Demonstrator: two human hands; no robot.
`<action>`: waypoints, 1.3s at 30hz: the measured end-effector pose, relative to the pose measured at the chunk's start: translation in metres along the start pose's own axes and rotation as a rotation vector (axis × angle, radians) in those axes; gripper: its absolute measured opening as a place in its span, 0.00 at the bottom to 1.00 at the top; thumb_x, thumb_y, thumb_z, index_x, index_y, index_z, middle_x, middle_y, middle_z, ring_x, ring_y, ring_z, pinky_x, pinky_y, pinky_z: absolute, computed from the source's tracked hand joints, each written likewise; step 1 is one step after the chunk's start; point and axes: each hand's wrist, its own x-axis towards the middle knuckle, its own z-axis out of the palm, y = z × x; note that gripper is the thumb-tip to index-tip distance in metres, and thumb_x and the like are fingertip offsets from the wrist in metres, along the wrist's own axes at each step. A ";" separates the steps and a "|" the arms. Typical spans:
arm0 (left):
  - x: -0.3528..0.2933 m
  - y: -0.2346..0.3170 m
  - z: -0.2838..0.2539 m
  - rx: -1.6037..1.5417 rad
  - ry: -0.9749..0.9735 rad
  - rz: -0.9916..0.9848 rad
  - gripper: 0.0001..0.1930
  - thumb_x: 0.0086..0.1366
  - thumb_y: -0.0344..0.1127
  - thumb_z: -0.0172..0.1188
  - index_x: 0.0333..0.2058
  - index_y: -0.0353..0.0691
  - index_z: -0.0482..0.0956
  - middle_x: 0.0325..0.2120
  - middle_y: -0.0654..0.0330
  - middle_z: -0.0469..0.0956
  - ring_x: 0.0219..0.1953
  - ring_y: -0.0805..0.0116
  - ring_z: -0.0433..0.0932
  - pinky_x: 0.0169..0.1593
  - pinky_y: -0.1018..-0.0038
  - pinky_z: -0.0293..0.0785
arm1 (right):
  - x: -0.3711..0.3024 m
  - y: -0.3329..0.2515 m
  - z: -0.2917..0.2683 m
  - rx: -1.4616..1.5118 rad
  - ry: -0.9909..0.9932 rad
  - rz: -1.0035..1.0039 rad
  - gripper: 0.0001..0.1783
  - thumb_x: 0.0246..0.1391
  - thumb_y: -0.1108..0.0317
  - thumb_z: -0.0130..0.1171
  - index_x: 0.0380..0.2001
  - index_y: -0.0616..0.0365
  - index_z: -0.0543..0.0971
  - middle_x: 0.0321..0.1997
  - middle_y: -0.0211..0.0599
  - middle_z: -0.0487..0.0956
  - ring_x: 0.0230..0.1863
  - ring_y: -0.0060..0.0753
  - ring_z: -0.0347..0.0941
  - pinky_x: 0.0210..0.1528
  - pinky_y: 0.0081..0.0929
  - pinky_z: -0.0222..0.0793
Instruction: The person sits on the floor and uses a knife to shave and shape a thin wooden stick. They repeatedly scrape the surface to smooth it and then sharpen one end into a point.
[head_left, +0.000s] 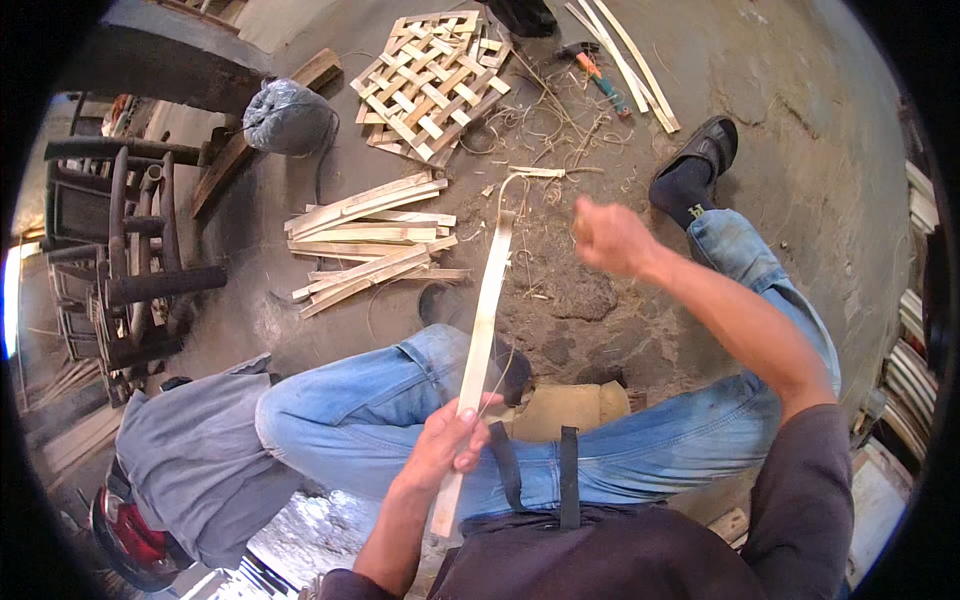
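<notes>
My left hand (447, 445) is closed around the lower part of a long pale bamboo strip (482, 335), which slants up and slightly right over my lap. A thin curled shaving (510, 185) arches at the strip's far end. My right hand (612, 238) is raised to the right of that end, apart from the strip, its fingers curled into a fist. Whatever lies inside that fist, if anything, is hidden. Beyond the strip, several cut bamboo pieces (365, 232) lie in a loose pile on the floor.
Woven bamboo panels (430, 90) are stacked at the far middle, beside scattered shavings (550, 130). A hammer (595, 78) and long strips (640, 65) lie far right. A wrapped grey bundle (288, 118) and dark chairs (135, 240) stand left. Grey cloth (210, 450) hangs near left.
</notes>
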 end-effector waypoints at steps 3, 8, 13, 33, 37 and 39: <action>-0.007 0.002 0.002 0.017 -0.028 0.052 0.22 0.73 0.43 0.50 0.59 0.34 0.66 0.24 0.66 0.70 0.18 0.83 0.64 0.22 0.85 0.63 | -0.015 -0.034 -0.013 -0.101 0.011 -0.180 0.16 0.50 0.66 0.61 0.39 0.60 0.69 0.28 0.51 0.78 0.32 0.55 0.79 0.33 0.47 0.76; -0.021 -0.012 -0.007 -0.029 0.012 -0.003 0.22 0.65 0.30 0.50 0.58 0.34 0.65 0.28 0.62 0.72 0.20 0.82 0.67 0.24 0.82 0.67 | -0.044 -0.078 -0.026 -0.115 0.145 -0.319 0.16 0.54 0.64 0.58 0.42 0.58 0.71 0.34 0.42 0.78 0.38 0.48 0.79 0.34 0.42 0.77; -0.002 0.003 -0.007 -0.154 -0.005 -0.017 0.18 0.70 0.40 0.46 0.54 0.38 0.66 0.26 0.67 0.66 0.21 0.83 0.56 0.23 0.85 0.55 | -0.070 -0.119 -0.016 -0.200 -0.169 -0.314 0.13 0.56 0.61 0.55 0.41 0.58 0.71 0.33 0.43 0.78 0.36 0.49 0.80 0.35 0.45 0.77; -0.020 -0.021 -0.003 -0.114 -0.106 -0.139 0.10 0.74 0.42 0.44 0.45 0.43 0.67 0.22 0.73 0.58 0.20 0.84 0.52 0.21 0.83 0.51 | -0.053 -0.087 -0.037 -0.167 -0.018 -0.030 0.12 0.52 0.64 0.57 0.36 0.58 0.70 0.31 0.51 0.79 0.31 0.58 0.78 0.32 0.50 0.75; -0.013 -0.028 -0.003 -0.158 -0.159 -0.102 0.11 0.74 0.38 0.42 0.50 0.43 0.68 0.22 0.73 0.58 0.20 0.84 0.53 0.21 0.83 0.51 | -0.075 -0.097 -0.034 -0.191 -0.134 -0.156 0.15 0.51 0.63 0.61 0.38 0.57 0.70 0.33 0.47 0.79 0.33 0.54 0.79 0.32 0.47 0.75; -0.018 -0.030 -0.001 -0.161 -0.130 -0.109 0.14 0.74 0.37 0.41 0.55 0.44 0.65 0.23 0.72 0.58 0.20 0.84 0.53 0.21 0.84 0.51 | -0.060 -0.088 -0.032 -0.197 -0.069 -0.147 0.17 0.50 0.61 0.62 0.39 0.56 0.70 0.34 0.46 0.79 0.33 0.53 0.79 0.33 0.46 0.76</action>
